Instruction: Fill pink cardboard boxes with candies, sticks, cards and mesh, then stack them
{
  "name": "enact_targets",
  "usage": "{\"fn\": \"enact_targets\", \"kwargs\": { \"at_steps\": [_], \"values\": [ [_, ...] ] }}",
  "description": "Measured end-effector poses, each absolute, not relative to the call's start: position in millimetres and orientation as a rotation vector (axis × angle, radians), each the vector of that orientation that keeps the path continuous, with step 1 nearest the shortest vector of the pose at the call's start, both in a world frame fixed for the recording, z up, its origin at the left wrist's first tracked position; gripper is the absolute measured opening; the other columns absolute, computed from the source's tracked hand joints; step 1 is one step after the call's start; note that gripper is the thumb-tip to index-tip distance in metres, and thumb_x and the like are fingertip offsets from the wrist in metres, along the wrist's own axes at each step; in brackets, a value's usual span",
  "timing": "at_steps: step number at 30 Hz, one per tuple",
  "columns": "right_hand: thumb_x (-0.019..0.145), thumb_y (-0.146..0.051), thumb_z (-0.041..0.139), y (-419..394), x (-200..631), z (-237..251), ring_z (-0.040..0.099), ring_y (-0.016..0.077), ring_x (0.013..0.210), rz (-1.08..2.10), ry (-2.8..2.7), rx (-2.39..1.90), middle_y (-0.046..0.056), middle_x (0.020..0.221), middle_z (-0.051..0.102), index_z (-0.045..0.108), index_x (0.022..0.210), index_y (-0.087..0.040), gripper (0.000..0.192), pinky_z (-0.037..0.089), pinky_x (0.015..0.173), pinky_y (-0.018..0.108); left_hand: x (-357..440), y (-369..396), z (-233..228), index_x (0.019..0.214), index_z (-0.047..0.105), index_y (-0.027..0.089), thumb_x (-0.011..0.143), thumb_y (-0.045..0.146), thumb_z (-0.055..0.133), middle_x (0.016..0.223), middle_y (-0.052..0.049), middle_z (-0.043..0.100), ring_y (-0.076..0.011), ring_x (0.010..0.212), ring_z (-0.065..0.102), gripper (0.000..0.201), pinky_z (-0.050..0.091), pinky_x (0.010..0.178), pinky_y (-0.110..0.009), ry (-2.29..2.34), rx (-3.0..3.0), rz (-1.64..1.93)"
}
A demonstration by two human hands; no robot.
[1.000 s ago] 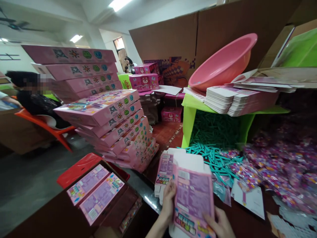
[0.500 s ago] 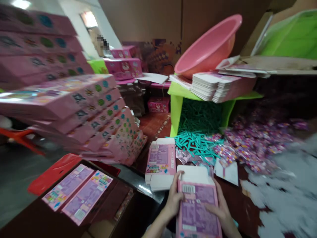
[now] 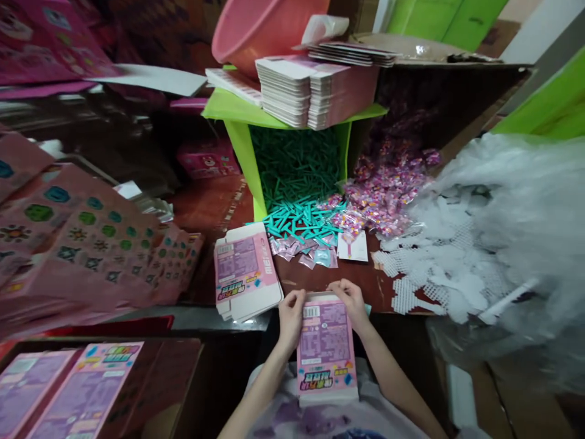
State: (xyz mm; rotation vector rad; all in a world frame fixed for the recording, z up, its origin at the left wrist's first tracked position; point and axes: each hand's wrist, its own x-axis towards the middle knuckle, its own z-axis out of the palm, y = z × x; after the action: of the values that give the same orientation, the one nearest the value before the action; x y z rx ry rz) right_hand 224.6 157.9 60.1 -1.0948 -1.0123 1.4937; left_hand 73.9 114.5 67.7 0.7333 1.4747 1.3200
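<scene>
A pink and purple printed carton (image 3: 325, 347) is held upright in front of my body, its barcode end away from me. My left hand (image 3: 291, 314) pinches the far left corner, and my right hand (image 3: 351, 303) grips the far right corner. Between my fingers the far end shows a white edge; whether it is fully open I cannot tell. Left of my hands lies a stack of flattened cartons (image 3: 244, 268) with the same print. Beyond my hands are small sachets (image 3: 304, 251) and a white card with a pink figure (image 3: 353, 247).
Teal sticks (image 3: 301, 219) spill from a green bin (image 3: 256, 177). Colourful small bags (image 3: 379, 195) and white mesh pieces (image 3: 439, 274) are heaped rightward. Stacked cards (image 3: 286, 91) and a pink basin (image 3: 260, 30) top the bin. Cartons fill a brown box (image 3: 183, 372) at lower left.
The view has swung right and down. Both hands have moved to the carton's far corners, and its white flap, which stood up before, is no longer raised.
</scene>
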Motion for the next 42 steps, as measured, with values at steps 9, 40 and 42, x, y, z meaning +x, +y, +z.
{"fn": "enact_targets", "kwargs": {
  "at_steps": [9, 40, 42],
  "values": [
    [0.065, -0.031, 0.073, 145.7, 240.4, 40.4, 0.063, 0.0200, 0.073, 1.320, -1.081, -1.225, 0.005, 0.074, 0.069, 0.059, 0.057, -0.018, 0.020, 0.046, 0.068, 0.030, 85.0, 109.1, 52.4, 0.082, 0.062, 0.014, 0.073, 0.036, 0.064, 0.081, -0.005, 0.066, -0.0157, 0.073, 0.061, 0.025, 0.045, 0.065, -0.024, 1.497, 0.806, 1.326],
    [0.086, -0.057, 0.040, 146.9, 294.7, 55.5, 0.060, 0.0288, 0.101, 1.449, -1.272, -1.207, 0.013, 0.104, 0.066, 0.063, 0.109, -0.016, 0.052, 0.049, 0.085, 0.045, 55.0, 72.5, 118.3, 0.087, 0.071, 0.044, 0.074, 0.015, 0.059, 0.131, -0.001, 0.050, -0.0293, 0.123, 0.040, 0.033, 0.024, 0.105, -0.056, 1.029, 2.366, 0.964],
    [0.073, -0.053, 0.064, 146.2, 285.9, 57.9, 0.063, 0.0272, 0.094, 1.558, -1.143, -1.113, 0.010, 0.103, 0.067, 0.060, 0.112, -0.018, 0.052, 0.051, 0.081, 0.041, 54.2, 77.2, 103.4, 0.098, 0.069, 0.040, 0.075, 0.011, 0.053, 0.143, -0.002, 0.038, -0.0296, 0.129, 0.034, 0.040, 0.024, 0.106, -0.056, 1.037, 2.324, 0.784]
  ]
}}
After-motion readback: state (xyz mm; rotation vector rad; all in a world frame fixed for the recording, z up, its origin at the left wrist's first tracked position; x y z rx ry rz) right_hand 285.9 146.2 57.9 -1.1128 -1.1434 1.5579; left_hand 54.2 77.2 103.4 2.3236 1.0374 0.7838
